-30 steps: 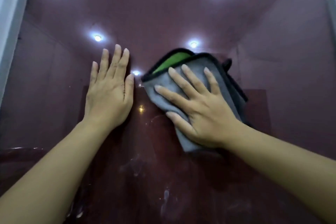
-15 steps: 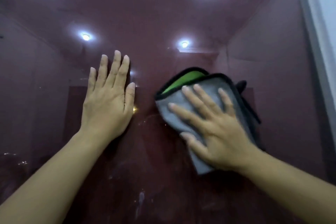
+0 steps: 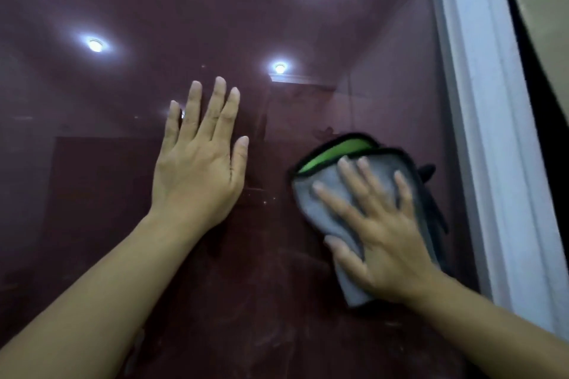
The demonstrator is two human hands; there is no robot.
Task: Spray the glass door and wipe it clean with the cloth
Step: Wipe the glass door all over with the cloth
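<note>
The right hand (image 3: 381, 234) presses a folded grey microfibre cloth (image 3: 326, 194) flat against the glass door (image 3: 215, 9), fingers spread and straight so the pressure falls across the whole pad rather than at one point. The cloth, edged in black with a green face showing at its upper fold, sits on the right part of the pane, near the white door frame (image 3: 492, 132) but not touching it. The left hand (image 3: 200, 172) lies open and flat on the glass to the left of the cloth, holding nothing; it appears to brace the person and perhaps steady the door against the push of the wiping. The two hands are apart, with bare glass between them.

Ceiling lights (image 3: 279, 67) are mirrored in the dark reddish pane, and faint smears and specks show low on the glass (image 3: 246, 332), which suggests the lower part is not yet wiped. No spray bottle is in view.

Compared with a second ago, the cloth and right hand have travelled to the right and downward, from beside the left hand's fingertips toward the frame, which has come into view at the right edge. The left hand keeps its flat placement. The right hand is slightly blurred, a sign of a stroke in progress.
</note>
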